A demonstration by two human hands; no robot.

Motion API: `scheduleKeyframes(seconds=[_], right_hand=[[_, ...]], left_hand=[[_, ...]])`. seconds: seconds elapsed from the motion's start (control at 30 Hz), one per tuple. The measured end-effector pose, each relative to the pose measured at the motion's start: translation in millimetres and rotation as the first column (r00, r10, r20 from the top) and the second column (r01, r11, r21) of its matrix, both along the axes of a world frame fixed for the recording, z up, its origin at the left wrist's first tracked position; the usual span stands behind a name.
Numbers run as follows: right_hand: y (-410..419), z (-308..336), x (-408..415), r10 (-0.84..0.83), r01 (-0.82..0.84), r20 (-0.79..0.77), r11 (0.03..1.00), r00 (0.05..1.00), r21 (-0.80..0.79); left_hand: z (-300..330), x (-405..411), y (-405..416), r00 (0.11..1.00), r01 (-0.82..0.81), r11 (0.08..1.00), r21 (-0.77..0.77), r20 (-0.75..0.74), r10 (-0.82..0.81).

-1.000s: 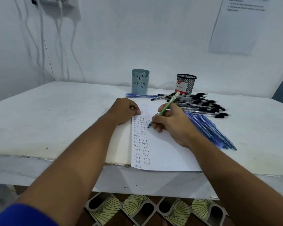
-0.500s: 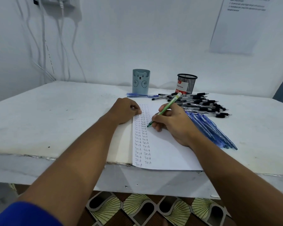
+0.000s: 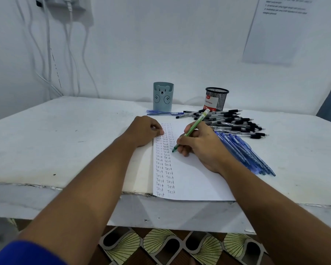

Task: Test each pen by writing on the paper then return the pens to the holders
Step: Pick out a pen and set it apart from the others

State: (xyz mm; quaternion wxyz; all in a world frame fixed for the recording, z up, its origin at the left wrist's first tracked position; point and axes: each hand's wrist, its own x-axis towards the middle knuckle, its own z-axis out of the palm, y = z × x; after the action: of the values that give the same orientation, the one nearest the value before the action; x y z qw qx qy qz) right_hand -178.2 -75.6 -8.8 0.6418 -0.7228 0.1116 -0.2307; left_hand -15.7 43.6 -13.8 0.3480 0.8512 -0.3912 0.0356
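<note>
My right hand (image 3: pixel 201 148) pinches the green pen (image 3: pixel 191 130) mid-frame, my left hand (image 3: pixel 144 131), fingers curled, pins the paper (image 3: pixel 189 178); I should press lightly, keeping the third column straight.

The white table (image 3: pixel 46 140) carries the paper (image 3: pixel 189 178), two holders (image 3: pixel 162 97) and loose pens (image 3: pixel 235 123).
</note>
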Motion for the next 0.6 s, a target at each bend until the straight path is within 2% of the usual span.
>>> scheduleKeyframes(seconds=[0.6], right_hand=[[-2.4,-1.9,2.2,-0.077,0.077,0.003,0.997,0.997,-0.012]], left_hand=[[-0.3,-0.5,0.1,1.0,-0.017,1.0,-0.003,0.005,0.017]])
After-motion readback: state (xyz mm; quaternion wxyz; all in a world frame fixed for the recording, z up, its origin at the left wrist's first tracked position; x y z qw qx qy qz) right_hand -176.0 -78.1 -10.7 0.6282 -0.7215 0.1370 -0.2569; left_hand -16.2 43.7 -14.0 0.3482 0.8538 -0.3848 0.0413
